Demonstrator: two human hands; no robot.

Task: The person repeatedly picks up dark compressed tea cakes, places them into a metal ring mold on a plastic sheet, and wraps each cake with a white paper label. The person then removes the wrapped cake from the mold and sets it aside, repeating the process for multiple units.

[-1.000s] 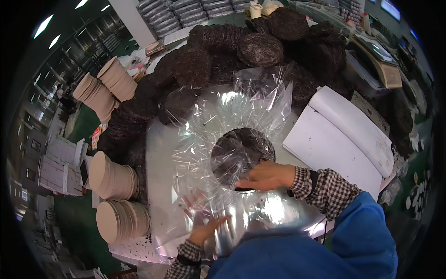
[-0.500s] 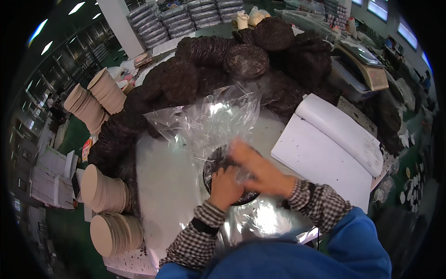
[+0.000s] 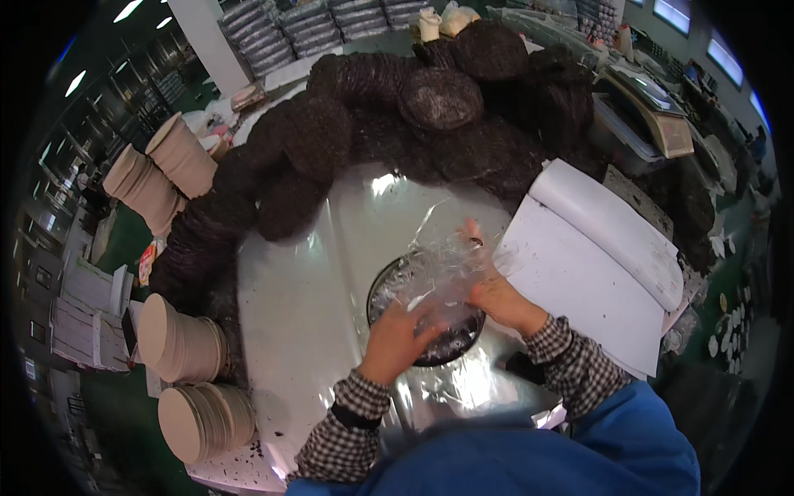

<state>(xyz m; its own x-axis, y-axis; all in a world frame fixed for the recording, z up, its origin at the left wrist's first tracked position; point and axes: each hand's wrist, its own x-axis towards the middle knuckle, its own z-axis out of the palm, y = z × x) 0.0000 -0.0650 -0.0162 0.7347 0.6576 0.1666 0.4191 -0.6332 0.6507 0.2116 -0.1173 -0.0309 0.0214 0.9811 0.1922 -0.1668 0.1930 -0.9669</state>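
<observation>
In front of me a dark round disc stack, apparently dried seaweed (image 3: 442, 345), sits in a round dark-rimmed holder or scale pan (image 3: 371, 299). Crumpled clear plastic film (image 3: 451, 264) bunches over it. My right hand (image 3: 501, 299) grips the film at its right side, fingers partly seen through it. My left hand (image 3: 395, 337) lies on the near left of the stack, thumb and fingers apart, touching the film; its fingertips are partly hidden under the plastic.
Piles of dark round discs (image 3: 372, 87) ring the table's far side. Stacks of beige round boards (image 3: 186, 339) stand at the left. White paper sheets (image 3: 571, 264) lie at the right, with a weighing scale (image 3: 653, 107) behind. The shiny tabletop (image 3: 285, 306) shows on the left.
The clear film, spread out toward the far side before, is now gathered over the stack. My right hand has moved right and grasps it; my left hand has shifted slightly nearer to me.
</observation>
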